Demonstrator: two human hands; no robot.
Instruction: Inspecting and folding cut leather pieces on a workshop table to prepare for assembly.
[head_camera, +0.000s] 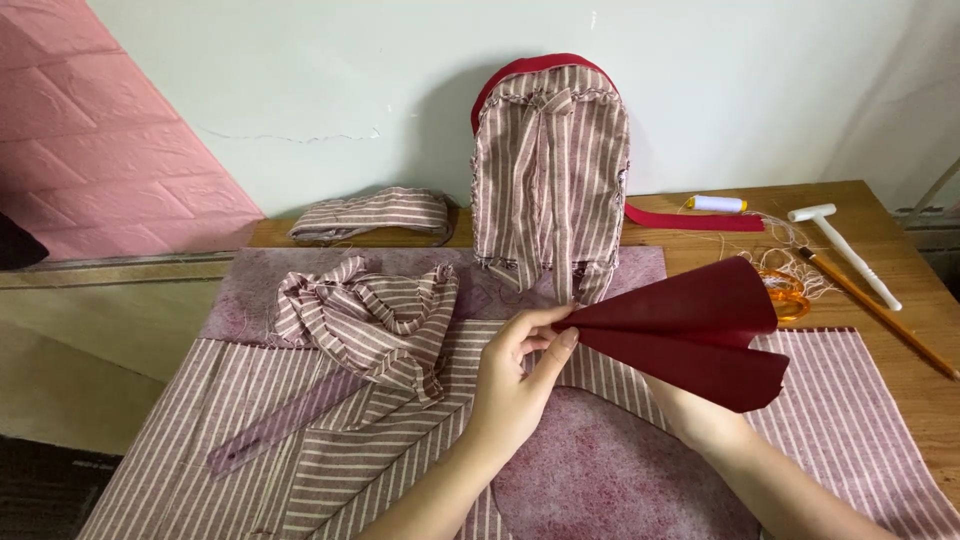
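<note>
Left hand (515, 375) raised over the worktop (890, 360), thumb and fingertips pressed together on the pointed end of a folded dark red fabric piece (690, 335). Right hand (690, 410) mostly hidden beneath that red piece, only the wrist showing; grip impossible to tell. Red piece held in the air, fanning out to the right, above a mauve felt sheet (610, 480) and striped fabric panels (230, 440) spread flat. Just left of the hand, a crumpled striped fabric bundle (370, 320) and a clear ruler (285, 425) lying aslant. Farther back, a striped backpack (550, 170) with red trim standing upright against the wall, a folded striped strip (370, 215) to its left. At far right, orange scissors (790, 290), a thread spool (716, 204), a white tool (845, 250) and a pencil (880, 315).
</note>
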